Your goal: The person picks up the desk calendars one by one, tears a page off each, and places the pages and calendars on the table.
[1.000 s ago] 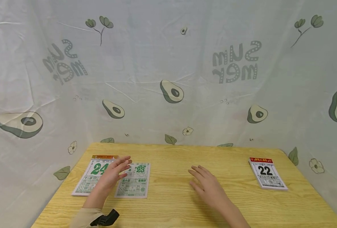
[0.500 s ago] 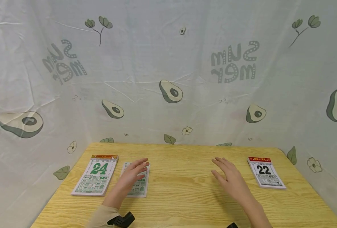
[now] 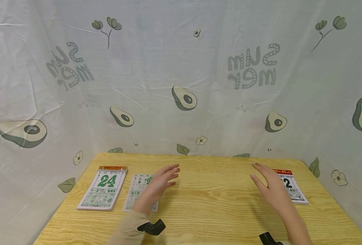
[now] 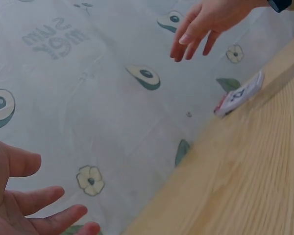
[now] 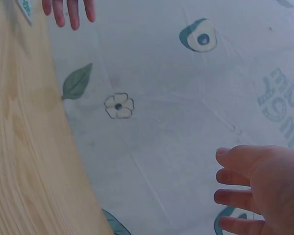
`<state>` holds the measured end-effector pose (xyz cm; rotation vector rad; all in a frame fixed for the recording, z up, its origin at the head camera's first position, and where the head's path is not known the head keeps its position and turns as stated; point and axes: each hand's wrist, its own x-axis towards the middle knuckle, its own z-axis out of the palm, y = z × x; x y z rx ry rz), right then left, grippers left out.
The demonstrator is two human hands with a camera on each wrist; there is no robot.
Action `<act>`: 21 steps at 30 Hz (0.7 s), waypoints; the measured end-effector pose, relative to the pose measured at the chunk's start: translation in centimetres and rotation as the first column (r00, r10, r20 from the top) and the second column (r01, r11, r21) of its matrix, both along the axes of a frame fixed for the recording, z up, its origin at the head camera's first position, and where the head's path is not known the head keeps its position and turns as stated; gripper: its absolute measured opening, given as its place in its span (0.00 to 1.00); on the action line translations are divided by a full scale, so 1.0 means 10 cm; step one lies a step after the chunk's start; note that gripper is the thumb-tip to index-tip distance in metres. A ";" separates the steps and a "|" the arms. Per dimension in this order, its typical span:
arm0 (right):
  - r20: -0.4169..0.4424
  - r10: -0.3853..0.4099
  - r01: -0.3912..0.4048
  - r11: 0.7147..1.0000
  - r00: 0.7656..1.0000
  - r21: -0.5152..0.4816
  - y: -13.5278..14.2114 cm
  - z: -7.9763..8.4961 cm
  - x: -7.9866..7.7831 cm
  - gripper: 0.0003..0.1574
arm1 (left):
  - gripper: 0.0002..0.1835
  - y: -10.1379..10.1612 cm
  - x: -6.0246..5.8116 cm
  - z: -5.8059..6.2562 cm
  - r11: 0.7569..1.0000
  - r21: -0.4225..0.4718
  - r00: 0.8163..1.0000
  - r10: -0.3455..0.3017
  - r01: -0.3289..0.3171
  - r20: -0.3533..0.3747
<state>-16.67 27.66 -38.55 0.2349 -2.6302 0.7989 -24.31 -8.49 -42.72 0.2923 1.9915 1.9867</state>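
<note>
My left hand hovers over the right side of a loose calendar sheet printed in green, hiding part of its number. Its fingers are loosely extended and hold nothing. To the left lies a thick tear-off calendar showing a green 24. My right hand is in the air in front of a smaller tear-off calendar with a red header, covering its left part so that only one black 2 shows. Nothing is between the right fingers. In the left wrist view this small calendar lies flat near the table edge.
The wooden table has a light yellow grain. A whitish curtain printed with avocados, leaves and lettering hangs behind it and along both sides. Each wrist wears a black device.
Both hands have moved to the right above the table. The left hand has passed from the 24 calendar across the loose sheet; the right hand has come in front of the small calendar.
</note>
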 end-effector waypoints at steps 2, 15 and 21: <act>-0.009 -0.017 0.017 1.000 1.000 -0.002 0.08 0.01 0.01 0.29 | 0.28 0.11 -0.02 0.03 1.000 0.026 1.000 -0.010 0.010 0.006; 0.069 -0.176 0.180 0.982 0.982 -0.060 0.72 -0.03 0.13 0.34 | 0.24 0.91 -0.08 0.09 0.991 0.121 0.996 -0.058 0.049 0.074; 0.097 -0.262 0.270 0.960 0.960 -0.075 0.95 -0.03 0.20 0.35 | 0.23 1.27 -0.09 0.10 0.988 0.133 0.993 -0.085 0.073 0.086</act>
